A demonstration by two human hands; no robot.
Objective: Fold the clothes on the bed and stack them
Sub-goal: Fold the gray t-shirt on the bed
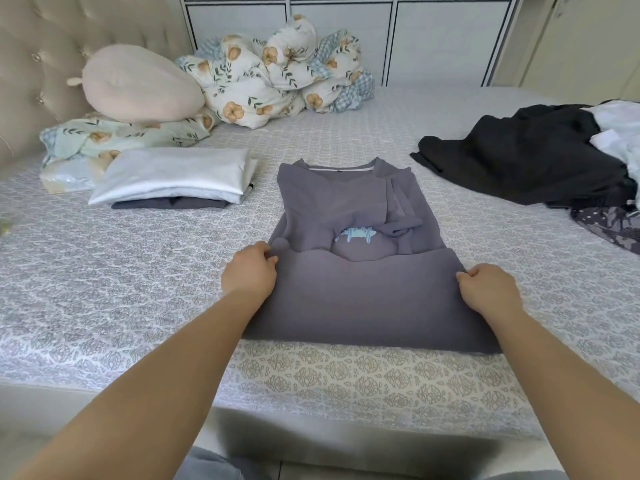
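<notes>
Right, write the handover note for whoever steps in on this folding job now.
Left hand and right hand: each pinches one corner of the grey shirt's bottom hem, folded partway up toward the collar.
Done: a white folded garment stacked on a dark one, on the bed to the left.
Left: finish this fold, add the shirt to the stack, then fold the black clothes and white clothes heaped to the right.

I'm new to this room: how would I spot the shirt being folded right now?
On the patterned bed, look at the middle near the front edge. The grey shirt lies flat there, both hands pinching its turned-up hem. Only it bears a small blue print.
</notes>
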